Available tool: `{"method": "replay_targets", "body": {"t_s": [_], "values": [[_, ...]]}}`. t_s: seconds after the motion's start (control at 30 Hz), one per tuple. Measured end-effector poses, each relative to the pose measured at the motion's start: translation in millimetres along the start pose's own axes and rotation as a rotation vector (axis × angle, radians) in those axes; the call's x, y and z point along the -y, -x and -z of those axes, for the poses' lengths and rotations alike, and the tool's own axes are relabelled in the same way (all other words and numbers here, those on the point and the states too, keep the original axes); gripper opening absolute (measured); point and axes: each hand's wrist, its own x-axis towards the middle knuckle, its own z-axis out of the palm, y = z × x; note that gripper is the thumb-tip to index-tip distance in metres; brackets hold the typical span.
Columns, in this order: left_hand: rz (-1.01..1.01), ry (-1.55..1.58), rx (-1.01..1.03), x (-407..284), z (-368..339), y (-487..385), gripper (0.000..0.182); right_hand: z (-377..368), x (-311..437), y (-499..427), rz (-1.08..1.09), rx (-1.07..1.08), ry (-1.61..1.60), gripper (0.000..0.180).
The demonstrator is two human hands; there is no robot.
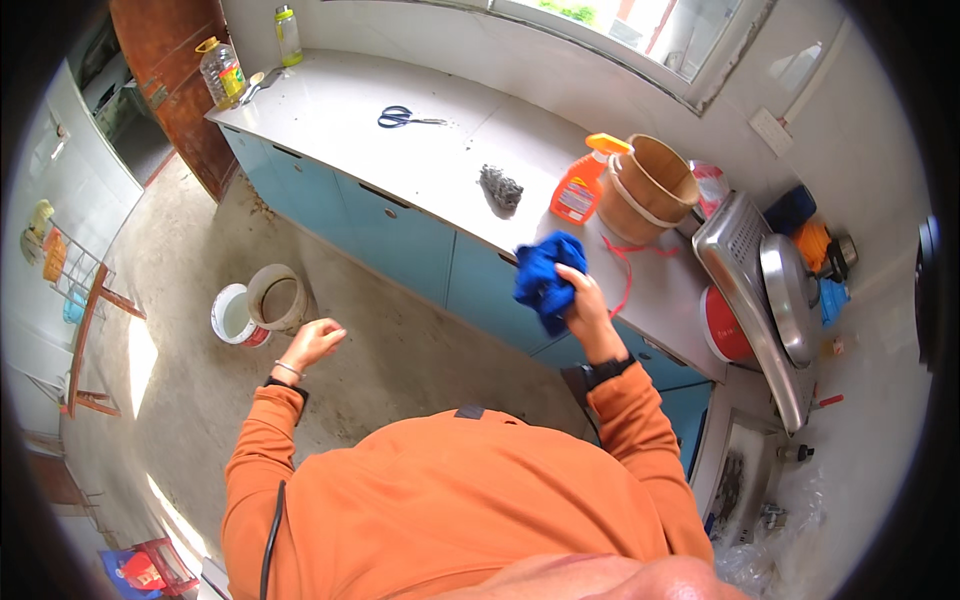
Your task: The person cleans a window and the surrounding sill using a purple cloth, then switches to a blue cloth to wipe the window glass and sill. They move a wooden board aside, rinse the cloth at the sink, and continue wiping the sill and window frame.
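Note:
A crumpled blue cloth (pixel 551 279) is gripped in my right hand (pixel 586 304), held beside the front edge of the counter. My left hand (pixel 316 343) hangs over the floor with its fingers curled, and I see nothing in it. On the white countertop (pixel 352 157), an orange spray bottle (pixel 581 187) stands just beyond the cloth. A wooden bucket (pixel 637 199) with a pale band is right of the bottle, and a red ribbon (pixel 628 274) trails from near its base. Left of the bottle lies a dark grey clump of scouring wire or rag (pixel 501 187).
Scissors (pixel 405 117), an oil jug (pixel 222 75) and a lidded bottle (pixel 287 36) are farther left. Two buckets (pixel 238 319) (pixel 276 296) stand on the concrete floor. A steel drainboard (pixel 750 307) and pot lid (pixel 787 300) lean at right, above a sink (pixel 739 480).

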Motion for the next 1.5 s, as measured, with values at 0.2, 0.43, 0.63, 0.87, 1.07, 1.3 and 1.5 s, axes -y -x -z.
{"method": "replay_targets", "body": {"t_s": [0.2,0.43,0.63,0.87,1.07,1.3,1.5], "values": [[-0.105,0.992,0.341,-111,-28,-53,0.073,-159,-44,-71,-0.201,0.535,-0.082,0.042],[-0.198,1.361,-0.074,-144,39,-132,0.038,-207,-49,-187,0.042,0.290,0.289,0.072],[-0.386,0.766,-0.080,-186,65,-203,0.041,-235,-71,-249,-0.234,0.521,0.166,0.065],[-0.726,0.108,-0.187,-196,131,-253,0.038,-267,-68,-337,-0.172,0.424,0.056,0.035],[-0.781,-0.180,-0.538,-163,187,-346,0.021,-279,65,-415,0.151,0.305,-0.101,0.036],[-0.822,-0.482,-0.631,-107,208,-431,0.022,-176,240,-502,0.594,-0.099,-0.167,0.034],[-0.683,-0.554,-0.710,-79,196,-447,0.024,18,394,-506,0.834,-0.958,-0.102,0.064]]}}
